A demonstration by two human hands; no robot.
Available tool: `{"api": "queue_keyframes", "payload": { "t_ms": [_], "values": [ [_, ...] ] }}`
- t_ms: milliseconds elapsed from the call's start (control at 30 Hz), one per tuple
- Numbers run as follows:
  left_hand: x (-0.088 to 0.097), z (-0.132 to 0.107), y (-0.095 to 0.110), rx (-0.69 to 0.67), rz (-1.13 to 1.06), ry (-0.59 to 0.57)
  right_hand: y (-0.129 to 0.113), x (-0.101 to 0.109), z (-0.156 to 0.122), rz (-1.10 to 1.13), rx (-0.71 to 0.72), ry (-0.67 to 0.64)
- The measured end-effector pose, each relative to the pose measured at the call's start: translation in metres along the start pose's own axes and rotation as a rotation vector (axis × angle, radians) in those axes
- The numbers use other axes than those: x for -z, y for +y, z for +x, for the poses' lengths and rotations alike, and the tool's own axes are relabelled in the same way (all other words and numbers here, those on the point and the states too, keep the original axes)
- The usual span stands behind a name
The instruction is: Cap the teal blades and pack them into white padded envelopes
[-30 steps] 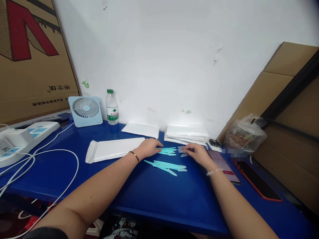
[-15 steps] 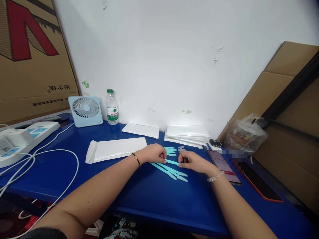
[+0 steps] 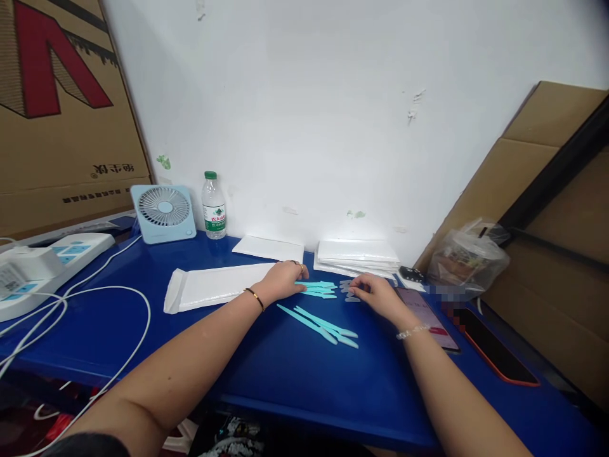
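My left hand (image 3: 285, 279) is closed in a pinch on the handle end of a turquoise eyebrow razor (image 3: 320, 285). Several like it lie side by side there, so I cannot make out exactly which one is between the fingers. Just to the right, my right hand (image 3: 373, 292) has thumb and forefinger together at a small clear blade cap (image 3: 352, 298), the last in a short row of caps. Closer to me, a few more turquoise razors (image 3: 323, 327) lie fanned out on the blue table (image 3: 304, 374).
A white padded mailer (image 3: 214, 285) lies by my left wrist; more mailers (image 3: 356, 251) are stacked against the wall. Behind are a small fan (image 3: 164, 212) and a water bottle (image 3: 214, 206). On the right lie two phones (image 3: 497, 349) and a bagged cup (image 3: 469, 260); a power strip (image 3: 71, 260) is left.
Both hands have moved away from me, drawing apart. The razor they held between them is now at the far row, and a clear cap has come to the cap row.
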State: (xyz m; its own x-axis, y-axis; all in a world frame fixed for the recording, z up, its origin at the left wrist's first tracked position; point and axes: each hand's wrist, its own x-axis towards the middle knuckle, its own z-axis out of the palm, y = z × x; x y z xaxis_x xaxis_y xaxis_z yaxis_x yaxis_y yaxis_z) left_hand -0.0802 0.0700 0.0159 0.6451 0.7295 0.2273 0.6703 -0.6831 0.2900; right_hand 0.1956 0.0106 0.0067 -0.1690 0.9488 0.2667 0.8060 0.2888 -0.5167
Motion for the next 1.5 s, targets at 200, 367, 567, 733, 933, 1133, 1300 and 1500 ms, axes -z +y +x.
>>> {"api": "queue_keyframes", "payload": {
  "t_ms": [200,367,567,733,933,1133,1300,1500],
  "values": [
    [0.0,-0.006,0.018,-0.132,-0.198,-0.369,-0.031,0.006,-0.017,0.095,0.087,-0.513],
    [-0.003,-0.007,0.026,-0.016,-0.218,-0.386,-0.036,0.001,-0.019,0.053,0.073,-0.504],
    [0.002,-0.002,0.014,-0.006,-0.178,-0.269,-0.013,-0.001,-0.01,0.222,-0.041,-0.386],
    [0.0,0.004,-0.005,0.089,-0.035,-0.082,0.011,-0.004,0.0,0.198,-0.097,-0.095],
    [0.0,-0.001,0.006,-0.117,-0.095,-0.152,-0.001,0.002,-0.002,0.014,-0.012,-0.018],
    [-0.001,-0.005,0.023,-0.112,-0.155,-0.393,-0.02,0.012,-0.011,0.206,-0.02,-0.351],
    [0.004,-0.003,0.017,0.015,-0.165,-0.248,-0.026,0.009,-0.013,0.277,-0.059,-0.479],
    [0.004,0.003,-0.003,0.091,-0.062,-0.142,-0.005,0.004,-0.004,0.247,-0.12,-0.182]
  ]
}}
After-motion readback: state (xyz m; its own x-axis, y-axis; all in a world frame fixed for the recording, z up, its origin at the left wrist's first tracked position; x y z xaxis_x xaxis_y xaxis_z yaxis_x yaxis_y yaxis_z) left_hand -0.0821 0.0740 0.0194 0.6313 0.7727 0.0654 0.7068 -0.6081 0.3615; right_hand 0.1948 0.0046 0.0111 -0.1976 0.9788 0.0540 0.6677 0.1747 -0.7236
